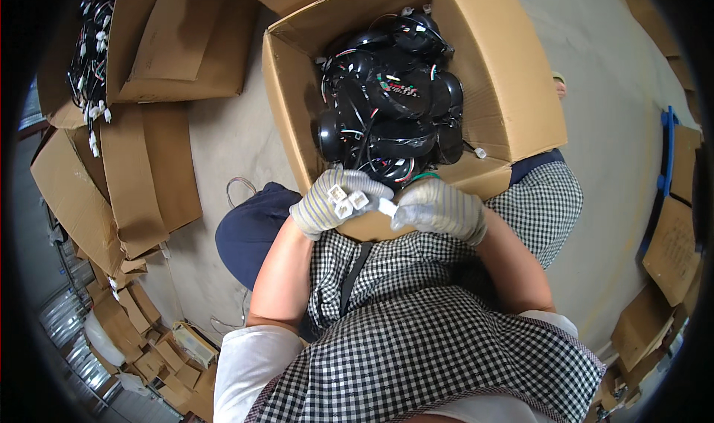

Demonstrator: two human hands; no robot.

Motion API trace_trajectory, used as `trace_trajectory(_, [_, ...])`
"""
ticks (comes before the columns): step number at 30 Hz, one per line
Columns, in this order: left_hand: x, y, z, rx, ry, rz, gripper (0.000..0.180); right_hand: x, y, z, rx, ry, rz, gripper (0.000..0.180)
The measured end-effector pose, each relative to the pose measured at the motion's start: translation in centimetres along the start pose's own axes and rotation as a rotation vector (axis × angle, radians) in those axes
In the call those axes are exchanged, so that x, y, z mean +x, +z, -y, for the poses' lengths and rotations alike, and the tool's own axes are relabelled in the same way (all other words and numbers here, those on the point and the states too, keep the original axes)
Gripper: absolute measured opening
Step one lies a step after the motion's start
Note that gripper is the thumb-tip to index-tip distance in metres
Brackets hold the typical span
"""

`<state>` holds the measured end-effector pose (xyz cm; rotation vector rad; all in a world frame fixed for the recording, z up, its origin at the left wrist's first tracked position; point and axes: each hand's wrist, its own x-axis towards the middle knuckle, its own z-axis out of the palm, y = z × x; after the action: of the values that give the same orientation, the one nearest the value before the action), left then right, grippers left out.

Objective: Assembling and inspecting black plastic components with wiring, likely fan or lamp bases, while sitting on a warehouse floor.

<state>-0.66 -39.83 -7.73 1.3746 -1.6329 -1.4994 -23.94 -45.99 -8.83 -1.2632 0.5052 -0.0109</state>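
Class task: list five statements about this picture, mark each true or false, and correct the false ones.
1. Both hands are bare. False: the left hand and right hand wear striped gloves.
2. The left hand has white connectors at it. True.
3. The right hand rests flat on the floor. False: its fingertips are at a white plug.
4. The open carton holds black parts with wires. True.
5. The apron is plain red. False: the apron is black-and-white checked.

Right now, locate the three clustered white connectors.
In the head view, the connectors are near the centre, in the gloved left hand, left of the right hand.
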Motion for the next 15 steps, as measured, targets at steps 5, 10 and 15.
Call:
trace_trajectory(5, [0.6,0.6,0.6,-0.018,-0.077,0.179,0.02,0.6,0.9,-3.4,-0.464,-0.115,0.017,0.019])
trace_trajectory(10, [1.2,0.6,-0.6,-0.042,-0.166,0.191,0.02,0.6,1.1,-3.1,-0.557,-0.055,-0.006,0.023])
trace_trajectory(15, [1.5,-0.5,-3.1,0.073,-0.274,-0.128,0.019,-0.3,0.2,-0.8,-0.343,-0.223,-0.321,0.029])
